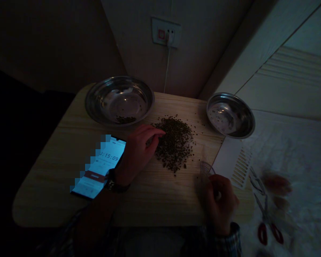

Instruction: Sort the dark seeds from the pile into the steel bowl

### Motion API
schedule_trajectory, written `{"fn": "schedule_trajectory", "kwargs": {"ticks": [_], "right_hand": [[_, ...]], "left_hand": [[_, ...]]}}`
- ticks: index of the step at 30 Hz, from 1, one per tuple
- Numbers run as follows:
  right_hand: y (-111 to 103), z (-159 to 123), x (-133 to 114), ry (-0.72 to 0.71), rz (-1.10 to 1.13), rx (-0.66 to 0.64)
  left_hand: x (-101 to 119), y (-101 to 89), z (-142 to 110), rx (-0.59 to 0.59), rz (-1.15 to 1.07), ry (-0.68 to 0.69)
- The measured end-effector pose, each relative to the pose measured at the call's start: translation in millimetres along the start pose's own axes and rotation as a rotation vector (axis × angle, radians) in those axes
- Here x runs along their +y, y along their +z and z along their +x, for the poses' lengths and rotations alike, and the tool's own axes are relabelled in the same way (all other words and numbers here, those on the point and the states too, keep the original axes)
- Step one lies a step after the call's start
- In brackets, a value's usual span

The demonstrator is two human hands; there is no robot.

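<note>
Light wooden table (77, 160), rounded corners, dim light. Larger steel bowl (120, 96) at far left of the tabletop, small clump of dark grains inside, near side. Smaller steel bowl (230, 116) at far right, a few specks in it, too dim to tell what. Grain pile (173, 141), dark, loose, spread directly on the wood between and nearer than the bowls, stray grains around its edges.

Left hand (141, 144) at the pile's left edge, fingers bent, thumb and index brought together at the tips; can't tell if a grain is between them. Dark watch (116, 181) on that wrist. Right hand (222, 200) near the table's right side, fingers curled, gripping a clear cup (207, 171); cup tilted or upright, too blurred to tell.

Phone (100, 169) lies screen up, lit, timer digits showing, just left of the left forearm. White slotted board (231, 160) just nearer than the smaller bowl, slots toward the right. Scissors (267, 217), red handles, on the pale sheet (305, 150) right of the table. Wall socket (163, 33) behind, white plug and cable (167, 67) hanging down.
</note>
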State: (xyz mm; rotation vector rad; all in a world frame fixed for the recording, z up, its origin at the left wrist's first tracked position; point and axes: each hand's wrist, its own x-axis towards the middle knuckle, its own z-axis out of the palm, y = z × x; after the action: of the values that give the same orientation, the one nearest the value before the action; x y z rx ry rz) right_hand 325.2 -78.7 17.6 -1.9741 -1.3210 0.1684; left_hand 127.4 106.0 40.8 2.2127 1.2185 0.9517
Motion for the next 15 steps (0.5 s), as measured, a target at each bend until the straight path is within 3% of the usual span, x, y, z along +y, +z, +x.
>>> {"fn": "schedule_trajectory", "kwargs": {"ticks": [9, 15], "right_hand": [[2.8, -1.7, 3.0, 0.039, 0.013, 0.018], [2.6, 1.4, 0.0, 0.063, 0.004, -0.045]], "left_hand": [[-0.5, -0.1, -0.4, 0.006, 0.004, 0.013], [0.0, -0.2, -0.5, 0.008, 0.017, 0.018]]}}
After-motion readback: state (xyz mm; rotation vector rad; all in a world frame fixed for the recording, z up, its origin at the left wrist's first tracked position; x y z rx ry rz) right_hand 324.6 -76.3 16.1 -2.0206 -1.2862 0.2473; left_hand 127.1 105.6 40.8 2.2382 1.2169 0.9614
